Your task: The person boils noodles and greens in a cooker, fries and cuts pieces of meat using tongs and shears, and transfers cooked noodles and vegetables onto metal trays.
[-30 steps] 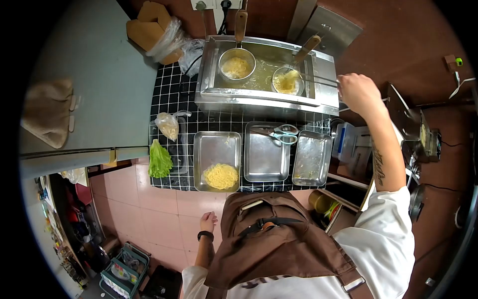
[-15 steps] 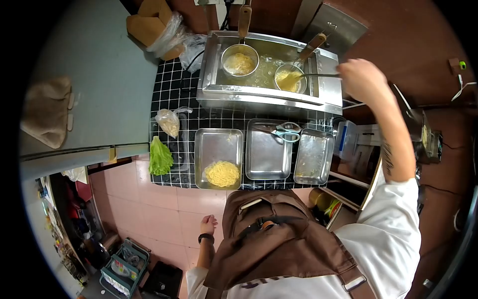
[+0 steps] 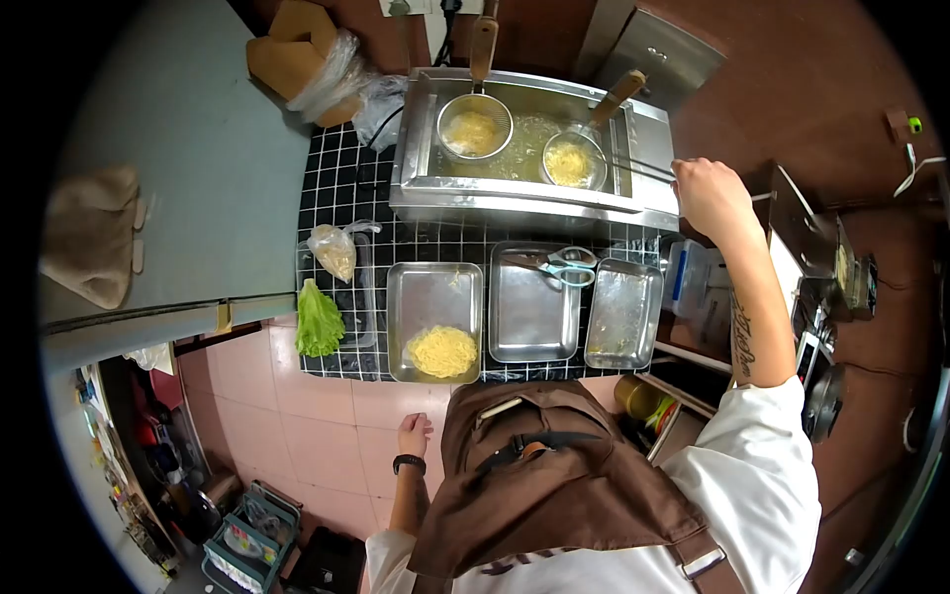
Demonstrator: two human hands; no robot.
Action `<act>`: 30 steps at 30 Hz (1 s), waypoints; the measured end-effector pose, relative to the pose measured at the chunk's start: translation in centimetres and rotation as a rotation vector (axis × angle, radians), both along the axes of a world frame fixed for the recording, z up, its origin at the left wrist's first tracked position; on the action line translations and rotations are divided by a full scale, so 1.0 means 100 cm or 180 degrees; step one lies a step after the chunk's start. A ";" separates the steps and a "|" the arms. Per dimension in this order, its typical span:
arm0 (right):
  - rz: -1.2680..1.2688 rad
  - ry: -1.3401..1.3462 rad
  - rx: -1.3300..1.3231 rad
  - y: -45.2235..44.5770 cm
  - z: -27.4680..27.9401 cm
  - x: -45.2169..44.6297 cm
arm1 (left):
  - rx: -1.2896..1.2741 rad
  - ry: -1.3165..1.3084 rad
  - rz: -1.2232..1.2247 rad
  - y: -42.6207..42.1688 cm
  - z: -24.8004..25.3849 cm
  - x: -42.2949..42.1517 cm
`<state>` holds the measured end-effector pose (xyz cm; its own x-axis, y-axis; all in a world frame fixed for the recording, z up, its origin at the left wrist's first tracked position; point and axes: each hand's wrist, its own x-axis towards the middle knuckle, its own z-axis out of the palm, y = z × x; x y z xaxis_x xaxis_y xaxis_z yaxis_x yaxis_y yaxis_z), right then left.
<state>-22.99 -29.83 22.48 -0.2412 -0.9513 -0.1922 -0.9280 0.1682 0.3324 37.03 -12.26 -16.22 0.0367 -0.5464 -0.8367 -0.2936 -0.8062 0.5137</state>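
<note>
My right hand (image 3: pixel 711 194) is closed on a pair of metal chopsticks (image 3: pixel 641 168) that point left into the right strainer (image 3: pixel 573 161), where yellow noodles sit in liquid. A second strainer (image 3: pixel 475 127) with noodles hangs in the left part of the steel cooker (image 3: pixel 426 188). My left hand (image 3: pixel 415 434) hangs low beside the brown apron, its fingers curled; whether it holds anything cannot be made out. A steel tray (image 3: pixel 401 287) holds a mound of noodles (image 3: pixel 442 351). Scissors (image 3: pixel 568 266) lie across the top of the middle tray (image 3: pixel 534 327).
Another steel tray (image 3: pixel 623 317) stands at the right. A lettuce leaf (image 3: pixel 320 319) and a tied plastic bag (image 3: pixel 334 251) lie at the left of the checked cloth. Behind them is an open cardboard box (image 3: pixel 297 49). A green crate (image 3: pixel 252 535) stands on the floor.
The chopsticks moved in the right strainer, and the noodles lifted there earlier now lie lower in it. My right hand shifted slightly downward in view.
</note>
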 end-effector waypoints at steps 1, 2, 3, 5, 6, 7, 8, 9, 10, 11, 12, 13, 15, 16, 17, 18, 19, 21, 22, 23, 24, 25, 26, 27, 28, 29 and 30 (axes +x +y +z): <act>-0.0103 0.0010 0.0066 -0.006 0.001 0.008 | 0.0004 -0.0005 0.0072 0.001 -0.001 0.001; -0.0065 -0.0012 0.0233 -0.013 -0.003 0.012 | 0.0027 -0.0015 0.0131 0.006 0.000 0.005; -0.0029 -0.0031 0.0403 -0.023 -0.009 0.013 | 0.0052 -0.0023 0.0185 0.013 0.000 0.010; 0.0085 -0.0099 0.0747 -0.048 -0.025 0.024 | 0.0146 -0.0085 0.0140 0.026 -0.005 0.019; -0.0104 -0.0122 0.1095 -0.065 -0.041 0.032 | 0.0190 -0.0114 0.0119 0.033 -0.009 0.023; 0.0065 -0.0229 0.1144 -0.074 -0.068 0.027 | 0.0299 -0.0177 0.0131 0.042 -0.014 0.027; 0.0256 -0.0195 0.0998 -0.079 -0.101 0.016 | 0.0404 -0.0243 0.0141 0.049 -0.019 0.032; 0.0272 -0.0167 0.1007 -0.078 -0.096 0.012 | 0.0506 -0.0308 0.0149 0.050 -0.022 0.034; 0.0292 -0.0142 0.1025 -0.079 -0.081 0.012 | 0.0480 -0.0315 0.0120 0.050 -0.019 0.036; 0.0314 -0.0109 0.1046 -0.082 -0.064 0.011 | 0.0459 -0.0288 0.0188 0.046 -0.018 0.035; 0.0146 -0.0084 0.0865 -0.074 -0.021 0.025 | 0.0454 -0.0258 0.0257 0.046 -0.019 0.036; 0.0262 -0.0064 0.0488 -0.059 0.004 0.023 | 0.0468 -0.0234 0.0314 0.048 -0.018 0.040; 0.0092 0.0066 0.0076 -0.031 0.058 0.024 | 0.0462 -0.0145 0.0331 0.046 -0.021 0.040; 0.0117 0.0151 -0.0222 -0.015 0.091 0.041 | 0.0456 -0.0148 0.0311 0.043 -0.023 0.038; 0.0248 0.0250 -0.0580 -0.002 0.103 0.035 | 0.0450 -0.0158 0.0290 0.039 -0.023 0.035; 0.0150 0.0262 -0.0575 0.005 0.118 0.042 | 0.0409 -0.0131 0.0242 0.035 -0.021 0.033; 0.0052 0.0277 -0.0573 0.008 0.128 0.046 | 0.0364 -0.0099 0.0193 0.030 -0.019 0.029; 0.0044 0.0206 -0.0628 0.011 0.116 0.041 | 0.0288 -0.0051 0.0124 0.019 -0.018 0.018; 0.0144 0.0134 -0.0613 0.009 0.098 0.032 | 0.0258 -0.0041 0.0100 0.014 -0.018 0.014; -0.0067 -0.0075 -0.0511 0.004 0.075 0.023 | 0.0227 -0.0031 0.0077 0.009 -0.018 0.010; -0.0039 0.0052 -0.0175 -0.004 0.046 0.009 | 0.0183 0.0012 0.0098 0.006 -0.018 0.008; -0.0009 0.0178 0.0162 -0.010 0.028 0.002 | 0.0140 0.0053 0.0122 0.001 -0.015 0.004; -0.0042 0.0156 0.0158 -0.012 0.028 0.008 | 0.0094 0.0088 0.0161 -0.001 -0.011 0.004; -0.0040 0.0136 0.0138 -0.018 0.030 0.016 | 0.0056 0.0066 0.0214 -0.004 -0.012 0.004; -0.0034 0.0117 0.0126 -0.027 0.032 0.024 | 0.0026 0.0044 0.0272 -0.004 -0.012 0.004; 0.0094 -0.0024 0.0032 -0.037 0.033 0.035 | 0.0028 0.0012 0.0305 0.001 -0.009 0.007; 0.0206 -0.0164 -0.0063 -0.053 0.034 0.049 | 0.0086 0.0001 0.0331 0.007 -0.009 0.010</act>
<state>-18.06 -35.10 25.85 -0.1695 -0.9683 -0.1836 -0.9530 0.1135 0.2811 38.03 -11.61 -17.16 0.0917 -0.5171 -0.8510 -0.2073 -0.8458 0.4915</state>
